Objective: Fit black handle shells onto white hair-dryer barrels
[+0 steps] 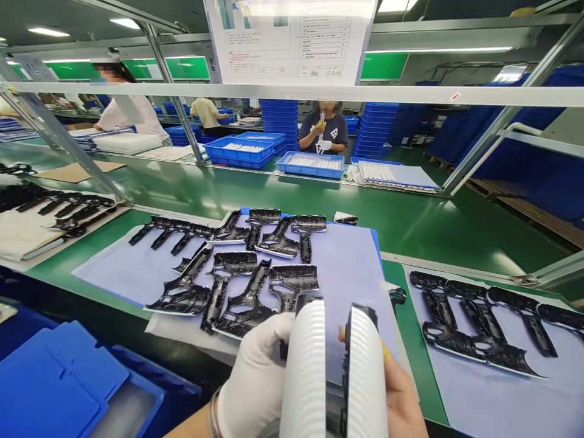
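Gripping a pair of white ribbed plastic shells (303, 377) at the bottom of the head view, both hands are closed, with a dark gap between the shells. The left hand (253, 377), in a white glove, wraps the left shell, its gloved fingers (278, 328) curled against the side, and a thin bracelet (213, 415) circles the wrist. The bare right hand (404, 398) presses the right shell from the far side, one fingertip (385, 351) showing a yellow mark too small to make out. Most of those right fingers are hidden behind the shell, and the bottom edge of the view cuts off the shells' lower ends. Just beyond the hands, black moulded plastic T-shaped parts (241, 298) lie in rows on a lavender sheet (114, 274) on a green workbench (424, 340). More black parts (474, 322) rest on a second sheet to the right, and a blue plastic lid (59, 383) sits at lower left.
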